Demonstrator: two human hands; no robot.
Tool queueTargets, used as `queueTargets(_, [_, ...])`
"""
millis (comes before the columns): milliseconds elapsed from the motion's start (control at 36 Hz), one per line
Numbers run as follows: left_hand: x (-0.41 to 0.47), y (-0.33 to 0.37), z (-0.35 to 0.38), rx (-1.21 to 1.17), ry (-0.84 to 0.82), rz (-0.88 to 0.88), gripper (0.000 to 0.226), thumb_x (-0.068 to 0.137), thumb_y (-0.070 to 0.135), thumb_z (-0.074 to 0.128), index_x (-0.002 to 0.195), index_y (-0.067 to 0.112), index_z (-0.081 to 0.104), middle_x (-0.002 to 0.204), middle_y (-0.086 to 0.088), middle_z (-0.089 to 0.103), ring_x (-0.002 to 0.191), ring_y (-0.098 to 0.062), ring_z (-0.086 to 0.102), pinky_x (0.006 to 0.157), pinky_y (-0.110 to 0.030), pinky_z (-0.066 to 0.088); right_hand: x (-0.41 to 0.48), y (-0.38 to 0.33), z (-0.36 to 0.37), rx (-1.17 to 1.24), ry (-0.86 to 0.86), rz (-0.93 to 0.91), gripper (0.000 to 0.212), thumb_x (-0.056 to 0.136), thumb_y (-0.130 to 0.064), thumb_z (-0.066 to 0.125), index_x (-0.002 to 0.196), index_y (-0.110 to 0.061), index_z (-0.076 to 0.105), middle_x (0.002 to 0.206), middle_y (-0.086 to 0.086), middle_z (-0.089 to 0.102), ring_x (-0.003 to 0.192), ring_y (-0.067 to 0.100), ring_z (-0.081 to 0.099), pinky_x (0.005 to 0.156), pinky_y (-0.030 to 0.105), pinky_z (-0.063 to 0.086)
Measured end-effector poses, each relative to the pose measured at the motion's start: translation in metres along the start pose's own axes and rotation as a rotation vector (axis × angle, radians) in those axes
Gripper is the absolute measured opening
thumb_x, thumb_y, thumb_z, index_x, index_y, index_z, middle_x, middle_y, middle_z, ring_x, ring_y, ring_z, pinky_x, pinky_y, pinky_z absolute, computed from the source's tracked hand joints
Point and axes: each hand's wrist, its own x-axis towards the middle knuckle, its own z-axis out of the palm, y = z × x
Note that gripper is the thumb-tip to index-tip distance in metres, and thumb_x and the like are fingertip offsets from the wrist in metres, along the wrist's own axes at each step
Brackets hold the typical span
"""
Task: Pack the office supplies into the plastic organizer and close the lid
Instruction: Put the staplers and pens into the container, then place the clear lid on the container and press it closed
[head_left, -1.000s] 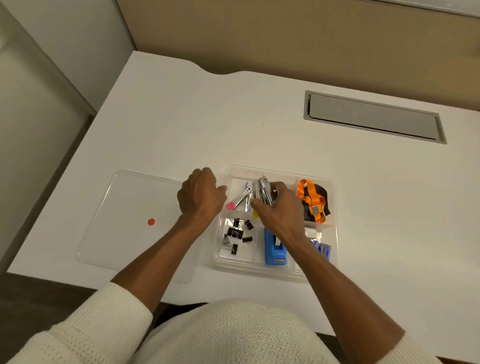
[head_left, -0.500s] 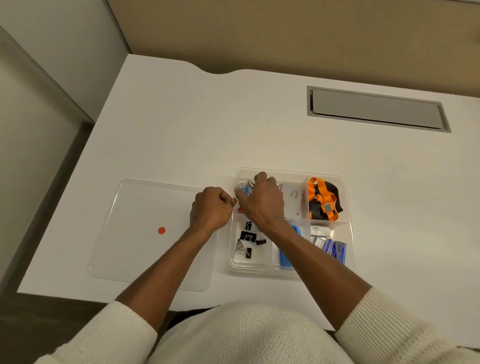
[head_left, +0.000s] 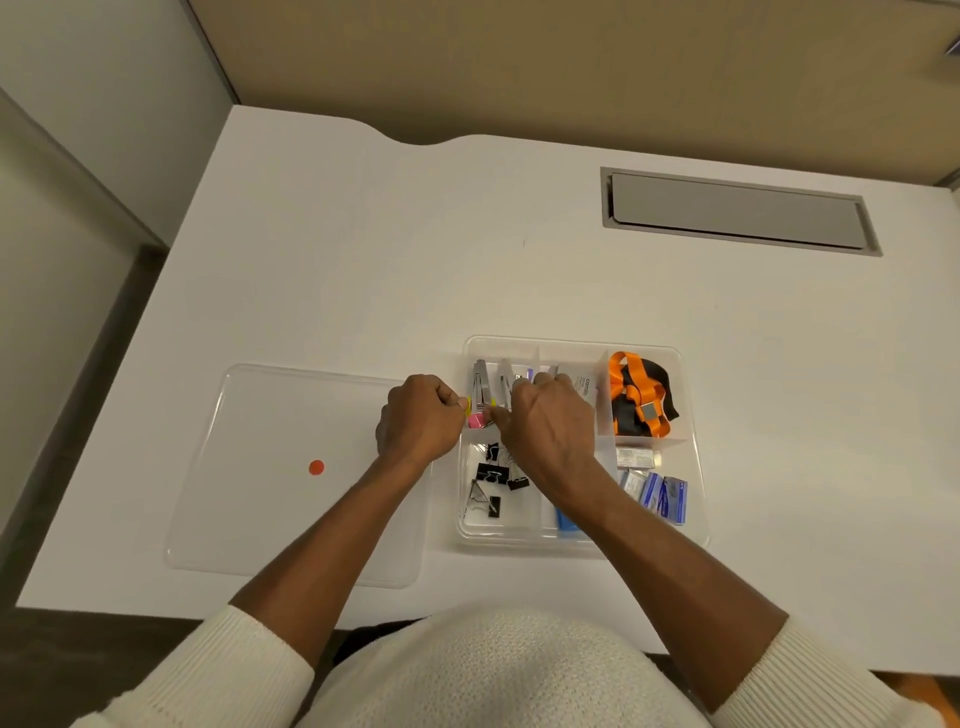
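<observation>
A clear plastic organizer lies on the white desk, and its clear lid with a red dot lies flat to its left. In the back left compartment are metal clips with coloured tips. My right hand reaches over that compartment, fingers down among the clips. My left hand is curled at the organizer's left wall, touching a yellow tip. Black binder clips fill the front left compartment. An orange and black lanyard, staple boxes and a blue stapler sit in other compartments.
A grey cable hatch is set into the desk at the back right. A white card stands in the middle back compartment. The desk's front edge runs just below the lid and organizer; a beige partition stands behind.
My right hand held a bundle of metal clips above the organizer; the clips now lie in the back left compartment with the hand over them. My left hand stayed by the organizer's left wall.
</observation>
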Motion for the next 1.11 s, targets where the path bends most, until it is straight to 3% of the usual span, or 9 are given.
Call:
queueTargets(250, [-0.005,0.002,-0.001,0.02,-0.002,-0.01,0.015,0.097,0.033,0.071,0.088,0.021,0.074,0.086,0.001,0.077,0.084,-0.021,0.072,0.068,-0.031,0.049,0.005,0.001,0.002,-0.163,-0.033,-0.005,0.036,0.083,-0.039,0.084,0.099,-0.009,0.07,0.078,0.007,0.071,0.081,0.026,0.065,0.052,0.031,0.037])
queueTargets(389, [-0.006,0.001,-0.003,0.023,-0.017,-0.008,0.021,0.096,0.038,0.072,0.087,0.019,0.074,0.083,0.0,0.077,0.078,-0.021,0.075,0.073,-0.037,0.06,0.004,0.004,-0.002,-0.143,0.036,-0.014,0.046,0.088,-0.031,0.079,0.122,-0.005,0.062,0.072,0.008,0.068,0.073,0.028,0.063,0.051,0.031,0.037])
queueTargets(528, [-0.007,-0.002,-0.007,-0.005,-0.013,-0.01,0.028,0.093,0.045,0.074,0.078,0.022,0.073,0.077,0.004,0.076,0.074,-0.021,0.075,0.079,-0.043,0.064,-0.001,0.019,0.001,-0.04,0.093,-0.04,0.028,0.092,-0.024,0.074,0.113,-0.008,0.062,0.079,0.007,0.07,0.073,0.027,0.065,0.062,0.039,0.054])
queueTargets(667, [-0.01,-0.007,-0.013,-0.064,-0.032,-0.003,0.031,0.089,0.05,0.076,0.074,0.023,0.073,0.075,0.006,0.077,0.074,-0.02,0.076,0.081,-0.046,0.064,-0.012,0.031,0.004,0.014,0.128,-0.086,0.028,0.087,-0.022,0.078,0.109,-0.012,0.066,0.079,0.005,0.071,0.07,0.024,0.066,0.073,0.044,0.056])
queueTargets(778, [-0.012,-0.012,-0.018,-0.093,-0.011,0.0,0.031,0.086,0.049,0.079,0.071,0.024,0.071,0.073,0.007,0.077,0.075,-0.021,0.076,0.082,-0.045,0.064,-0.024,0.034,0.004,0.056,0.152,-0.1,0.025,0.086,-0.018,0.077,0.108,-0.012,0.068,0.079,0.005,0.07,0.065,0.022,0.062,0.052,0.031,0.05])
queueTargets(861, [-0.01,-0.023,-0.027,-0.12,0.049,-0.036,0.03,0.083,0.05,0.081,0.071,0.025,0.071,0.073,0.008,0.076,0.074,-0.021,0.076,0.081,-0.045,0.065,-0.034,0.031,0.001,0.109,0.171,-0.1,0.025,0.085,-0.015,0.076,0.108,-0.011,0.068,0.082,0.004,0.07,0.065,0.02,0.061,0.049,0.03,0.051])
queueTargets(972, [-0.005,-0.046,-0.051,-0.135,0.191,-0.115,0.032,0.073,0.062,0.074,0.071,0.03,0.071,0.073,0.01,0.076,0.075,-0.024,0.077,0.078,-0.044,0.065,-0.048,0.016,-0.004,0.253,0.14,-0.132,0.018,0.095,-0.024,0.067,0.112,-0.018,0.065,0.095,-0.001,0.07,0.073,0.015,0.063,0.058,0.035,0.057])
queueTargets(1111, [-0.009,-0.072,-0.092,-0.013,0.392,-0.197,0.029,0.086,0.05,0.076,0.077,0.023,0.07,0.078,0.002,0.075,0.067,-0.029,0.072,0.077,-0.041,0.063,-0.064,-0.019,-0.017,0.507,-0.009,-0.197,0.017,0.093,-0.028,0.07,0.108,-0.022,0.068,0.089,-0.008,0.069,0.071,0.006,0.062,0.07,0.024,0.054])
